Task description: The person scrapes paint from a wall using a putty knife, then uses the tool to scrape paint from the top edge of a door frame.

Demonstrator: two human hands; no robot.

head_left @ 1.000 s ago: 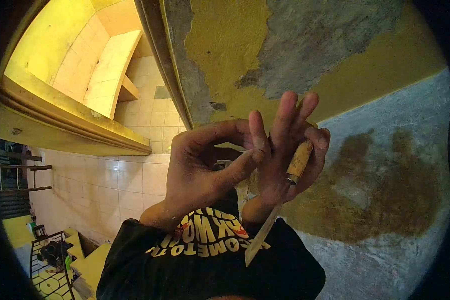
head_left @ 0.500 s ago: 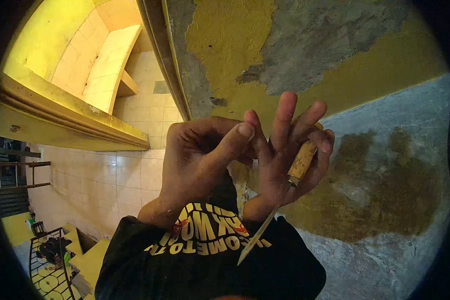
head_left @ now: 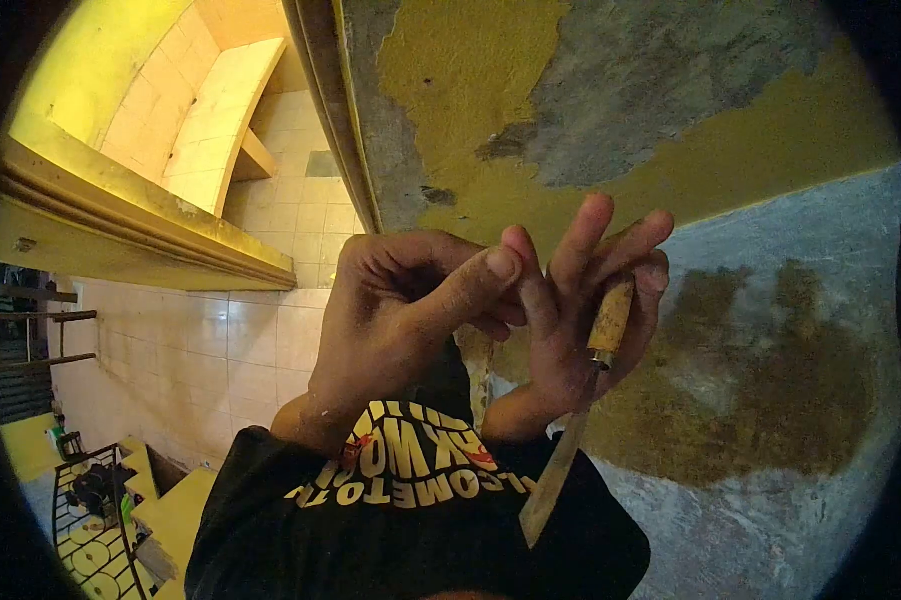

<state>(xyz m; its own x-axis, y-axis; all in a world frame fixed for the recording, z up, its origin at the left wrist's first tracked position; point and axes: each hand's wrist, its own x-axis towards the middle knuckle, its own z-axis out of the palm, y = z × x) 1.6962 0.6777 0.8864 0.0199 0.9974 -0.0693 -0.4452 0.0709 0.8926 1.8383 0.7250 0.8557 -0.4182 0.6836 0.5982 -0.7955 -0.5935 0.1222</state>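
Note:
My left hand [head_left: 396, 325] is closed in a pinch, its thumb against the index fingertip of my right hand [head_left: 581, 300]. Anything held in that pinch is too small or hidden to make out. A knife with a worn wooden handle [head_left: 612, 322] is tucked in my right hand, held by the curled outer finger against the palm. Its long flat blade [head_left: 558, 480] points down in front of my black shirt [head_left: 411, 540] and ends in a slanted tip. Two other fingers of that hand stick out.
On the right stands a wall with peeling yellow paint [head_left: 471, 70], bare grey plaster and a brown damp-looking patch [head_left: 771, 370]. A doorway with a yellow frame [head_left: 151, 225] opens at upper left onto a tiled room. Tiled floor [head_left: 256, 345] and a metal railing [head_left: 96, 525] lie to the left.
The knife has turned in my right hand: its blade hangs more steeply and shows its flat side, with the tip shifted right. Both hands have moved slightly, still together.

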